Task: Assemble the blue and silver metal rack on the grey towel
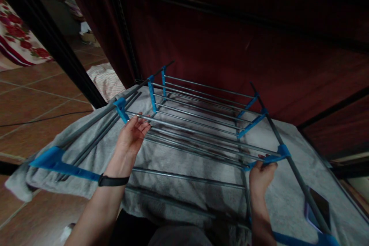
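Observation:
A rack of grey metal tubes (198, 132) with blue plastic brackets stands in front of me. My left hand (133, 134) is turned palm up at the rack's left side, fingers loosely spread, the fingertips touching the front rod near a blue bracket (121, 109). On the other side, my right hand (261, 175) is closed around the lower part of the right blue bracket (272, 157), its fingertips curling up behind it. A dark band (113, 180) circles my left wrist.
A grey blanket (178, 196) lies under the rack. On the right, a phone (317, 207) rests beside the right side tube. Dark red fabric (219, 50) hangs behind, with black frame posts (66, 54) at left. Tiled floor (37, 119) and a cable (46, 118) show beyond.

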### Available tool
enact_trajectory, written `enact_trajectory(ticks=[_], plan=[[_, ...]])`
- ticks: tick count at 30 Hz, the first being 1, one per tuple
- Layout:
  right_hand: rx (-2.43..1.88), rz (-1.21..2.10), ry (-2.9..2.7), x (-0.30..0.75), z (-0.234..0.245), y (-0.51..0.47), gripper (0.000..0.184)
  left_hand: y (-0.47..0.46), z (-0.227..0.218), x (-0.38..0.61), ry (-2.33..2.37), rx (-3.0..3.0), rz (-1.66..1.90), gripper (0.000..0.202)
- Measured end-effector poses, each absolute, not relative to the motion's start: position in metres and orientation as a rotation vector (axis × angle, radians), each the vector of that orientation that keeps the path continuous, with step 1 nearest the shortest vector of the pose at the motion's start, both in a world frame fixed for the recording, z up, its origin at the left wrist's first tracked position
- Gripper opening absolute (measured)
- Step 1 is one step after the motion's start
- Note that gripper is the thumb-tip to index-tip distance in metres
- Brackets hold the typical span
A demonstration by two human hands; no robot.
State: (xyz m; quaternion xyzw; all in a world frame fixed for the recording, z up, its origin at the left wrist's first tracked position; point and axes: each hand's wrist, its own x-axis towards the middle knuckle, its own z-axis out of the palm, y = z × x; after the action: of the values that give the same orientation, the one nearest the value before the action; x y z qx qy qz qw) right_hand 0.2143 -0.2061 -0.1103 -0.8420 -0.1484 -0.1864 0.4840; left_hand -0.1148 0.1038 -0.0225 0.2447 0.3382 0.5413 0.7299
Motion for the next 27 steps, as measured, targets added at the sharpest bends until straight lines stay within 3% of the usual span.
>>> enact_trajectory(ticks=[12, 20, 27], plan=[[-2.032, -0.437, -0.350, 0.220, -0.120, -0.209, 0.033, 0.131, -0.016, -0.122, 0.800, 0.514, 1.212, 0.024], [-2.031, -0.460, -0.360, 0.224, -0.123, -0.208, 0.038, 0.127, -0.014, -0.117, 0.790, 0.480, 1.229, 0.009], [-2.039, -0.456, -0.360, 0.223, -0.121, -0.207, 0.035, 0.130, -0.009, -0.121, 0.798, 0.438, 1.222, 0.035]])
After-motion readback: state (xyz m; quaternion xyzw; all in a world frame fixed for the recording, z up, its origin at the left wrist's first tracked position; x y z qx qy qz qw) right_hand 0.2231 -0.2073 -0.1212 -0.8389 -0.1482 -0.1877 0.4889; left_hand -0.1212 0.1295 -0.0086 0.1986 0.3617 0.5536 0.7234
